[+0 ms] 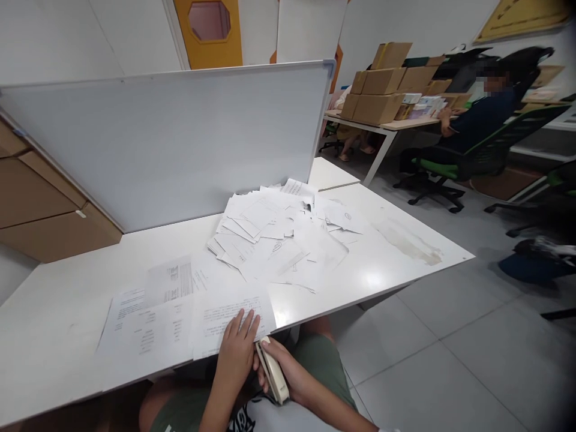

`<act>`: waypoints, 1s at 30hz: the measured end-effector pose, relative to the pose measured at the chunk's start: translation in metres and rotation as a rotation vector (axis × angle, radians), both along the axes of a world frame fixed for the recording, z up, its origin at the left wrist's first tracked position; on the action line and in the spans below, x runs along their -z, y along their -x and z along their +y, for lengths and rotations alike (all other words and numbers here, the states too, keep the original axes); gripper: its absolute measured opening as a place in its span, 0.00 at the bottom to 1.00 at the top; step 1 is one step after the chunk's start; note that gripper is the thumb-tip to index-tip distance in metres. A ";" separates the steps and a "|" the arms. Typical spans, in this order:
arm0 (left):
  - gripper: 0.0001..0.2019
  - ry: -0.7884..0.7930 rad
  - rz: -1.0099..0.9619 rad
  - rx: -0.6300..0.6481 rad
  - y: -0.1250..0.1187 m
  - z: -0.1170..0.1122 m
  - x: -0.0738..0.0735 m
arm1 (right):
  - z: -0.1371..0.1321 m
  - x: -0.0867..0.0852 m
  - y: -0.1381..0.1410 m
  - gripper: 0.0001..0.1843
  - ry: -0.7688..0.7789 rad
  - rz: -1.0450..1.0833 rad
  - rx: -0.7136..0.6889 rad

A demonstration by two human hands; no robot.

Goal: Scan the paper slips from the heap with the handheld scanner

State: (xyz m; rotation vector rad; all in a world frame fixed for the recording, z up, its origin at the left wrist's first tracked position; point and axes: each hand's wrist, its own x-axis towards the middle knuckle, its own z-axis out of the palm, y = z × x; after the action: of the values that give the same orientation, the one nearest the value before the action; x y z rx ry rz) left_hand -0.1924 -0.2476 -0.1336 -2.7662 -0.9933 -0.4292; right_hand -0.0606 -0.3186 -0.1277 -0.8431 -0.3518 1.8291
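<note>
On the white table (54, 336), printed sheets (144, 318) lie flat at the left, and a whiteboard (157, 144) stands along the far side. The left hand (234, 351) presses on a sheet of paper (229, 318) at the near edge, its fingers (245, 327) spread apart. Just beside it, the right hand (288, 369) has its fingers (265, 363) clamped around a cream stapler (274, 375), just below the table edge. Farther back lies a loose pile of papers (274, 234). At the right, cardboard boxes (378, 84) sit on another table (405, 124) beside a seated co-worker (477, 120).
</note>
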 end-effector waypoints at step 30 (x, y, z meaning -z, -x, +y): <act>0.24 -0.292 -0.125 0.144 0.004 -0.013 -0.005 | 0.010 0.007 0.005 0.37 0.113 0.039 0.209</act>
State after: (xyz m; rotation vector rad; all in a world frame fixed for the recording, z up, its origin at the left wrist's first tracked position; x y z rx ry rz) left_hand -0.1962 -0.2601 -0.1285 -2.5780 -0.6928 -0.7140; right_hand -0.0651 -0.3088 -0.1347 -0.8863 -0.1308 1.6792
